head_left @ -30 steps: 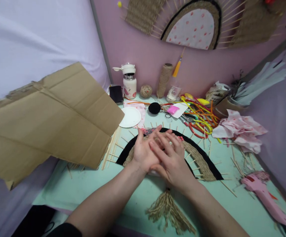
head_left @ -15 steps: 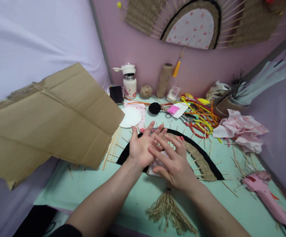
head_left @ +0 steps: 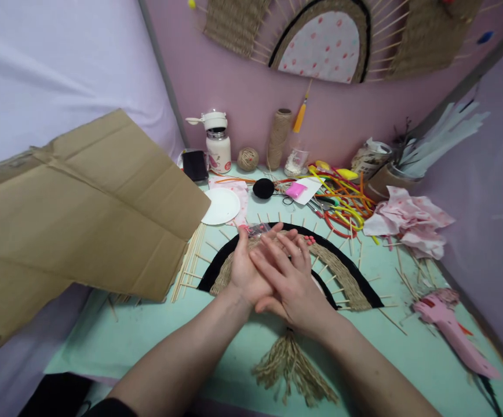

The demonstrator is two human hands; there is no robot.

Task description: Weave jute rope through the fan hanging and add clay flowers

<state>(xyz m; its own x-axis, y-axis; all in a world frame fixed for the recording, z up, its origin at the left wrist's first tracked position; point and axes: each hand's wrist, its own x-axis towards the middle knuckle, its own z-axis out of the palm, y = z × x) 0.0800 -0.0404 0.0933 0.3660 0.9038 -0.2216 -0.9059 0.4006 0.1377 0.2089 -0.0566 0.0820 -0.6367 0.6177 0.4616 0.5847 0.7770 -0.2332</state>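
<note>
My left hand [head_left: 245,275] is turned palm up, thumb raised. Across its palm and fingers lies my right hand [head_left: 292,286], palm down with fingers stretched out. Nothing can be seen held between them, though the space under the right palm is hidden. Below both hands on the table rests a half-round piece with a twine band [head_left: 341,275], a black outer edge [head_left: 217,267] and thin sticks. Small red beads [head_left: 309,240] sit just beyond my right fingertips. A small clear bag [head_left: 255,230] is past my left fingers. Toward me hangs a twine tassel [head_left: 292,370].
A large cardboard sheet [head_left: 90,214] leans at the left. Along the back stand a white bottle [head_left: 219,150], a twine ball [head_left: 248,158] and a twine roll [head_left: 280,139]. A pink glue gun [head_left: 455,336] and crumpled spotted cloth [head_left: 412,220] lie at the right.
My right hand has come down flat over my left palm, where before only its fingertips reached it. The left fingers are drawn closer together. The view has shifted slightly right.
</note>
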